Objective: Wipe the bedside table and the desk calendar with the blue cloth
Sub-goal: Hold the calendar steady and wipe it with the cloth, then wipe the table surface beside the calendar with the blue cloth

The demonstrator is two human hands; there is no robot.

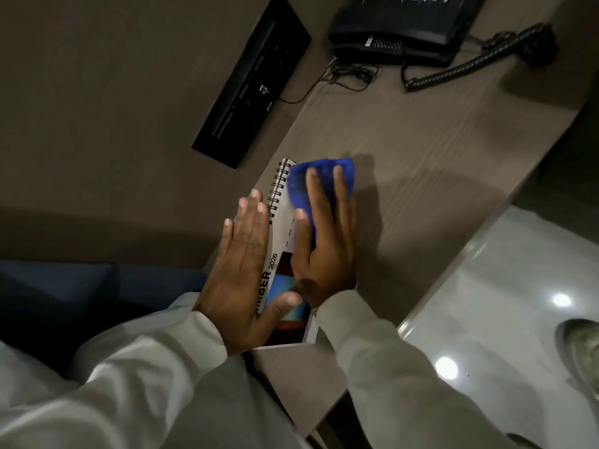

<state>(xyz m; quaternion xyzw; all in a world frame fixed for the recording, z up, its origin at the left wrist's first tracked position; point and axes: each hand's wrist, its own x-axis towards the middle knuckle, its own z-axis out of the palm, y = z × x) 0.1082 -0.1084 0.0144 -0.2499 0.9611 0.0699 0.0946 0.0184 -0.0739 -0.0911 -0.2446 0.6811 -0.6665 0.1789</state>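
A spiral-bound desk calendar [281, 215], white with "2026" printed on it, stands on the brown wooden bedside table [421, 150] close to the wall. My left hand [243, 273] lies flat along the calendar's left side with its thumb across the front, steadying it. My right hand [324, 241] presses the blue cloth [321, 176] against the calendar's front face near the spiral top. Most of the calendar page is hidden under my hands.
A black telephone [398, 27] with a coiled cord [470, 63] sits at the far end of the table. A black socket panel [256, 79] is set in the wall. Glossy floor [502, 303] lies to the right, a dark blue cushion [81, 293] to the left.
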